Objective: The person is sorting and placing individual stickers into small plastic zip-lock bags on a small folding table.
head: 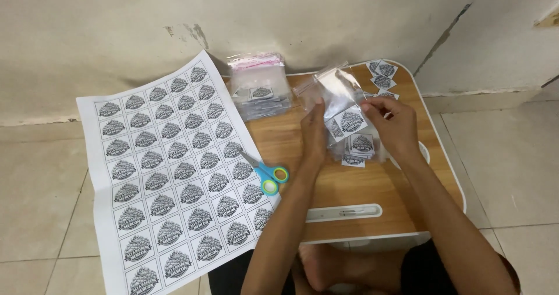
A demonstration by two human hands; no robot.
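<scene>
Clear plastic bag (340, 100) held up over bench (372, 184), label (351, 120) half inside; thin, floppy, slick, likely best pinched at the open top edge. Left hand (314, 133) flat against bag side, grip closed on it; right hand (391, 123) pinching the bag edge. Cut label pile (360, 149) underneath, scissors (269, 174), printed sheet (172, 172), bag stack (260, 88) nearby
</scene>
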